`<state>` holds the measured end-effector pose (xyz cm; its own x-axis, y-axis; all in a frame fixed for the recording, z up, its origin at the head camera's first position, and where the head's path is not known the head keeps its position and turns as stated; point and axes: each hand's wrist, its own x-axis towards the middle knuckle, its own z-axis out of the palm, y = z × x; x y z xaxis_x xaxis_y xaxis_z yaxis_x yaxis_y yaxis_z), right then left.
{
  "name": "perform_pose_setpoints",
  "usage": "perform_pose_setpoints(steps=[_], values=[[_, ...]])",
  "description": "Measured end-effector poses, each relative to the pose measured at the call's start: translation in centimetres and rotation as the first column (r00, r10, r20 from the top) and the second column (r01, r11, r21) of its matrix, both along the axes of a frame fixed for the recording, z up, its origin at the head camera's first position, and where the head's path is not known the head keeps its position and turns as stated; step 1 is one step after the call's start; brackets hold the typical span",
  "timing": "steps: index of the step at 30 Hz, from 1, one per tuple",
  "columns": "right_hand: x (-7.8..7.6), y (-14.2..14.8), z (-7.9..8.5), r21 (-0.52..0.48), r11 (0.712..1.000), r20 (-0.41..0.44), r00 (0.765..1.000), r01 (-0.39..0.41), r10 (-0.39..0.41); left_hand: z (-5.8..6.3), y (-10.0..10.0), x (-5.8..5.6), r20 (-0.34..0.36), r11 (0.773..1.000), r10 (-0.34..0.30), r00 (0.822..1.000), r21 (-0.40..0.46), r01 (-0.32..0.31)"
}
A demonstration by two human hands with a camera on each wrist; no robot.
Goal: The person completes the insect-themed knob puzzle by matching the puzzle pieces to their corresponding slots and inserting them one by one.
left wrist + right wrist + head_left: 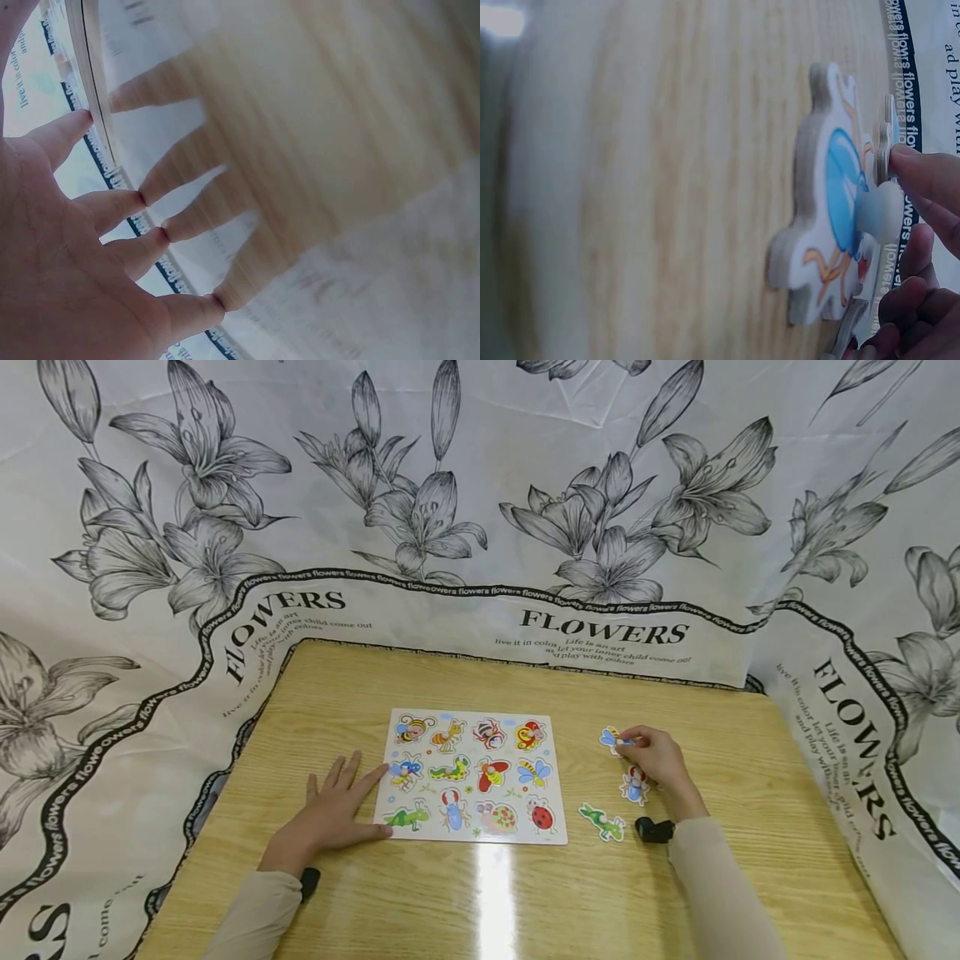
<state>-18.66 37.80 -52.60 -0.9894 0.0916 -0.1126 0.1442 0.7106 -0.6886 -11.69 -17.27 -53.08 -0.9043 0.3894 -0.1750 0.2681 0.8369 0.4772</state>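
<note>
A white puzzle board (471, 841) printed with rows of colourful insects lies on the table. My left hand (330, 810) rests with its fingers spread at the board's left edge, thumb and index fingertips touching it. In the left wrist view, that hand's (82, 247) fingertips meet their reflections on the shiny tabletop. To the right of the board, my right hand (656, 758) pinches a blue-winged insect puzzle piece (609, 741); whether it is lifted cannot be told. Just below lies a blue beetle piece (634, 787), its white knob (881, 212) near the right hand's curled fingers.
A green grasshopper piece (602, 822) lies between the board and the right wrist. The wooden table (360, 902) is bordered by a white floral cloth (465, 552) at the back and sides. Black wrist cameras (654, 830) sit on both wrists.
</note>
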Motion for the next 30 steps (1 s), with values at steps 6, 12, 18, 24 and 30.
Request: perform_pose_setpoints(steps=[6,12,18,24,30], values=[[0.1,-0.1,-0.1,-0.007,1.0,-0.001,1.0,0.011,-0.011,-0.1,0.1,0.0,0.003,1.0,0.001,1.0,0.006,-0.001],[0.4,-0.4,0.2,-0.065,0.997,0.035,0.999,0.043,-0.041,-0.1,0.1,0.0,0.015,1.0,0.004,1.0,0.021,-0.005],[0.5,-0.5,0.2,-0.072,0.996,0.029,0.999,0.045,-0.043,-0.1,0.0,0.0,0.016,1.0,0.003,1.0,0.021,-0.004],[0.6,-0.8,0.3,-0.077,0.997,0.022,1.0,0.021,-0.02,-0.2,0.0,0.0,0.019,1.0,0.004,1.0,0.014,-0.005],[0.9,-1.6,0.6,-0.061,0.997,-0.024,0.999,-0.037,0.036,-0.1,0.0,0.0,0.021,1.0,0.004,1.0,0.017,-0.004]])
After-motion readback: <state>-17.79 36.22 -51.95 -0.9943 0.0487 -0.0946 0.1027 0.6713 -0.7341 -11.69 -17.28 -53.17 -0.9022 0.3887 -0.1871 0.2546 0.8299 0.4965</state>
